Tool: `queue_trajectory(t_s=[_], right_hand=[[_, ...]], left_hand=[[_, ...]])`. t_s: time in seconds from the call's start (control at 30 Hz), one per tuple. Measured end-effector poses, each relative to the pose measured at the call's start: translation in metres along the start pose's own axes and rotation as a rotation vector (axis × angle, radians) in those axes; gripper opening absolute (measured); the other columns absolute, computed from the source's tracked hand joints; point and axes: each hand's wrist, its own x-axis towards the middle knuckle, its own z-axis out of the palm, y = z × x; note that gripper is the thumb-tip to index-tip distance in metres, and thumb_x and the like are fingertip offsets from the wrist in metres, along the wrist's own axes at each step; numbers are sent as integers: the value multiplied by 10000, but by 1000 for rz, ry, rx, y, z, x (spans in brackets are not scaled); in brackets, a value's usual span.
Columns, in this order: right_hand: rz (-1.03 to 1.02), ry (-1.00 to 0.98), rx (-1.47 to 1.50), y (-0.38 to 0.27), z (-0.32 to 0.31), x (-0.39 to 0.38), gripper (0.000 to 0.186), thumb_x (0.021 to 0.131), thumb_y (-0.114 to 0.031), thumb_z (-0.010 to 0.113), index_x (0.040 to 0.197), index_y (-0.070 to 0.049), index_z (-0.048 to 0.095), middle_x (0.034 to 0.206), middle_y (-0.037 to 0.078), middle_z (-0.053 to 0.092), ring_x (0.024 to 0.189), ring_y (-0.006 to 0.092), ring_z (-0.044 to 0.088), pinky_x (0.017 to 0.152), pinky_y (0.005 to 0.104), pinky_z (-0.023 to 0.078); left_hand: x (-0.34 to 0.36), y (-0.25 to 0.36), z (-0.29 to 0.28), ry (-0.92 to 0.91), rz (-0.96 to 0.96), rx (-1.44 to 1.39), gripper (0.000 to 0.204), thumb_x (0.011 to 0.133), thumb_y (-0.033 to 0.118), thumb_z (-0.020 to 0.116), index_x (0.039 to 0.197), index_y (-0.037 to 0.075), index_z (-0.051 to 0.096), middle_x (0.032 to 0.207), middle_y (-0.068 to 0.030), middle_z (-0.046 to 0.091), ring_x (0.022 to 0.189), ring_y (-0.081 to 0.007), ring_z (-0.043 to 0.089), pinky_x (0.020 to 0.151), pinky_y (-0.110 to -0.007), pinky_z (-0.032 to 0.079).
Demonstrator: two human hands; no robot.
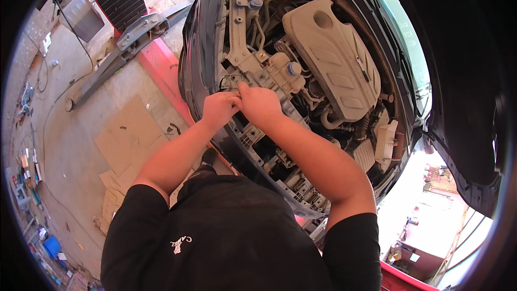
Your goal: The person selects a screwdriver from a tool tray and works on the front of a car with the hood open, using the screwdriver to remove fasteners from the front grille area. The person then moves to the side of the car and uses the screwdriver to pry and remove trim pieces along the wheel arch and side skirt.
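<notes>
- Right now I have my left hand [218, 109] and right hand [260, 105] touching at the front edge of the engine bay [301, 75].
- Both pinch something small on the grey front panel [253, 70]; I cannot tell what.
- It lies just ahead of the fingertips, both hands equally near.

Flattened cardboard [132, 132] on the floor — a blue tub [51, 247] beyond, lower left.

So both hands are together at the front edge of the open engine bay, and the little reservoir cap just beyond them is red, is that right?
Not quite. The reservoir cap just beyond the hands is blue, not red, as the head view shows. The rest holds: the left hand and right hand meet at the front edge of the open engine bay.
</notes>
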Motion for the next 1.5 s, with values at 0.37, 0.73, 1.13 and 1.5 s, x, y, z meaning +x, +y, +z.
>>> queue_trajectory(t_s=[0.37, 0.73, 1.13, 1.5], right_hand=[[-54, -28, -40, -7, -14, -4, 185, 875, -209, 661, 1036, -135, 606, 920, 102, 638, 919, 331, 649, 783, 442, 517], [1, -43, -32, -8, -19, -9, 150, 888, -188, 645, 1001, -118, 577, 802, 91, 630, 876, 321, 641, 778, 430, 510], [-19, -13, 6, -6, -14, -5, 168, 852, -168, 639, 1018, -158, 618, 903, 73, 655, 976, 290, 629, 838, 417, 496], [-166, 133, -6, 3, -3, -5, 165, 883, -248, 628, 917, -89, 653, 855, 131, 709, 869, 366, 693, 733, 477, 543]], left_hand=[[0, 4, -1, 30, -14, 46, 175, 807, 181, 738, 967, 119, 706, 861, -97, 684, 849, -322, 663, 719, -406, 526], [-1, 8, -2, 51, -59, -71, 248, 789, 123, 735, 1031, 98, 686, 847, -123, 681, 818, -369, 656, 713, -434, 522], [-5, 6, 3, 81, 21, -47, 154, 817, 187, 749, 950, 125, 703, 885, -95, 696, 841, -333, 660, 714, -409, 522], [-1, 7, -3, -15, -138, 109, 180, 814, 177, 724, 948, 64, 688, 906, -145, 689, 878, -359, 660, 736, -431, 517]])
